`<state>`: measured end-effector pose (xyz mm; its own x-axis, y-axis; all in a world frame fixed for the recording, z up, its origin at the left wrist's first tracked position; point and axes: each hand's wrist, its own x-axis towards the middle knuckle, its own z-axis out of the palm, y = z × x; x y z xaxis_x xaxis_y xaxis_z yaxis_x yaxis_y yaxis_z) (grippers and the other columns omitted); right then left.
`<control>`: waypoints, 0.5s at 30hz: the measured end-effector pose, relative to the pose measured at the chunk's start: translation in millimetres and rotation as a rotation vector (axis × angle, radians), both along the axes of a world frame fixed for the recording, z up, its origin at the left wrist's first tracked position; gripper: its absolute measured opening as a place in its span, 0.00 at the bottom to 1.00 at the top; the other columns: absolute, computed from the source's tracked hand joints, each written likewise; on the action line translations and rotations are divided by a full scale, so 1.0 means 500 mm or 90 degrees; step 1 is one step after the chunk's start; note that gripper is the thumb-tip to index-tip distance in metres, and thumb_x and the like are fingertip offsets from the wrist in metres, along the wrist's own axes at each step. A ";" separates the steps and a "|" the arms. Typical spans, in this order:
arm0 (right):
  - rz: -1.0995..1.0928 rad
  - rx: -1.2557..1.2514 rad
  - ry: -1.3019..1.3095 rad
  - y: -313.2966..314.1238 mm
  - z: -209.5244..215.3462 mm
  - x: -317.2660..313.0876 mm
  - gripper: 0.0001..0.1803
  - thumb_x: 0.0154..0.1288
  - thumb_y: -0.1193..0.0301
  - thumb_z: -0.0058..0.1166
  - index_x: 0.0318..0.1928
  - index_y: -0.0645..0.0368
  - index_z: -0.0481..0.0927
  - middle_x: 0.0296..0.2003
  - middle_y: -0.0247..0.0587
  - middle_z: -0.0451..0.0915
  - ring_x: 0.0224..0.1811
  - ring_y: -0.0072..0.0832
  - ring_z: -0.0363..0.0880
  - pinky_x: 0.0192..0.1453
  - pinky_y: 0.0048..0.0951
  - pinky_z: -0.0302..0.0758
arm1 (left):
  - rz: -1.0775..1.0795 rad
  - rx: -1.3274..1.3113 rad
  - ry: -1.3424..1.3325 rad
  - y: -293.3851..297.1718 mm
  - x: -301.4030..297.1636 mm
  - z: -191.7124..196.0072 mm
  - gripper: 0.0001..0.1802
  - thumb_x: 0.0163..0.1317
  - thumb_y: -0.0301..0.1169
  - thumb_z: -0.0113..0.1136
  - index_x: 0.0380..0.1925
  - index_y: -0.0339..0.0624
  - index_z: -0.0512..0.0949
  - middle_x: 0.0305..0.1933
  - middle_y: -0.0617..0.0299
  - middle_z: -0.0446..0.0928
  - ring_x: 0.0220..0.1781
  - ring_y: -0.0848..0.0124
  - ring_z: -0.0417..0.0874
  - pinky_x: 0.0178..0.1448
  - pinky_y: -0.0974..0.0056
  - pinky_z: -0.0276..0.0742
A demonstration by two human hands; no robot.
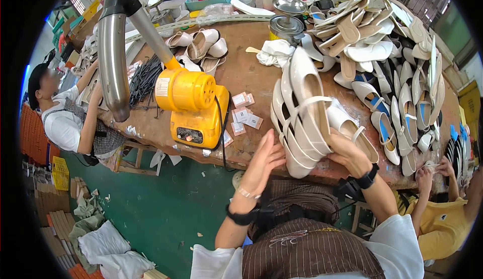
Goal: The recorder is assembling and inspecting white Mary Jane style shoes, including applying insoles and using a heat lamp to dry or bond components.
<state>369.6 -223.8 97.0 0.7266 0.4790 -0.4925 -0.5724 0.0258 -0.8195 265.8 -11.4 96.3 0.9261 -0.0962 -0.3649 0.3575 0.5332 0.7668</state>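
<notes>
A stack of cream strap shoes, nested one on another, stands tilted at the table's front edge before me. My right hand grips the lower right side of the stack, some of its fingers hidden behind the shoes. On the other side my left hand has its fingers stretched out, palm toward the stack, close to the lowest shoe; I cannot tell whether it touches. Another cream strap shoe lies just right of the stack, partly hidden by my right hand.
A yellow heat blower with a bent metal pipe stands left, its cable hanging over the table edge. Small paper labels lie beside it. Shoes and insoles pile up at right. Co-workers are at the left and right.
</notes>
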 end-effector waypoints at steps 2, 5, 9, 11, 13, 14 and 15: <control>-0.023 0.056 0.089 -0.003 0.034 -0.027 0.21 0.66 0.81 0.49 0.60 0.67 0.71 0.53 0.51 0.79 0.51 0.36 0.82 0.52 0.38 0.82 | -0.004 0.021 -0.130 0.067 -0.063 0.036 0.43 0.70 0.52 0.47 0.73 0.32 0.47 0.66 0.34 0.66 0.63 0.48 0.74 0.65 0.50 0.70; 0.064 0.344 0.275 0.034 0.045 -0.069 0.22 0.71 0.72 0.52 0.62 0.64 0.69 0.58 0.50 0.76 0.53 0.35 0.81 0.58 0.39 0.80 | 0.092 -0.013 -0.196 0.148 -0.160 0.060 0.33 0.69 0.37 0.55 0.68 0.31 0.59 0.51 0.44 0.79 0.51 0.58 0.83 0.55 0.59 0.77; 0.244 0.467 0.548 0.138 0.004 -0.128 0.21 0.72 0.68 0.52 0.61 0.64 0.71 0.53 0.47 0.80 0.52 0.34 0.82 0.61 0.40 0.78 | 0.373 0.273 -0.130 0.186 -0.278 0.038 0.24 0.56 0.40 0.72 0.45 0.35 0.76 0.35 0.63 0.78 0.38 0.75 0.78 0.43 0.71 0.71; 0.343 0.512 0.643 0.208 -0.018 -0.163 0.19 0.72 0.67 0.51 0.59 0.63 0.73 0.51 0.45 0.81 0.52 0.33 0.82 0.60 0.39 0.79 | 0.447 0.238 -0.082 0.196 -0.344 0.034 0.25 0.49 0.46 0.77 0.31 0.40 0.73 0.31 0.69 0.74 0.34 0.80 0.72 0.38 0.75 0.64; 0.419 0.502 0.708 0.271 -0.030 -0.188 0.19 0.72 0.66 0.51 0.58 0.62 0.75 0.52 0.44 0.81 0.53 0.32 0.82 0.61 0.39 0.78 | 0.548 0.252 -0.076 0.198 -0.393 0.030 0.24 0.50 0.44 0.77 0.28 0.42 0.72 0.30 0.71 0.72 0.34 0.81 0.71 0.38 0.74 0.64; 0.447 0.473 0.730 0.302 -0.036 -0.197 0.19 0.73 0.65 0.50 0.58 0.62 0.75 0.54 0.44 0.81 0.54 0.31 0.81 0.62 0.39 0.77 | 0.577 0.258 -0.068 0.205 -0.416 0.033 0.24 0.50 0.44 0.77 0.28 0.42 0.72 0.30 0.71 0.72 0.34 0.81 0.71 0.38 0.74 0.64; 0.471 0.453 0.744 0.336 -0.044 -0.202 0.19 0.73 0.65 0.50 0.58 0.61 0.76 0.54 0.44 0.80 0.54 0.31 0.81 0.62 0.39 0.76 | 0.604 0.261 -0.059 0.212 -0.434 0.037 0.21 0.52 0.41 0.75 0.29 0.42 0.72 0.31 0.71 0.72 0.34 0.81 0.71 0.38 0.74 0.64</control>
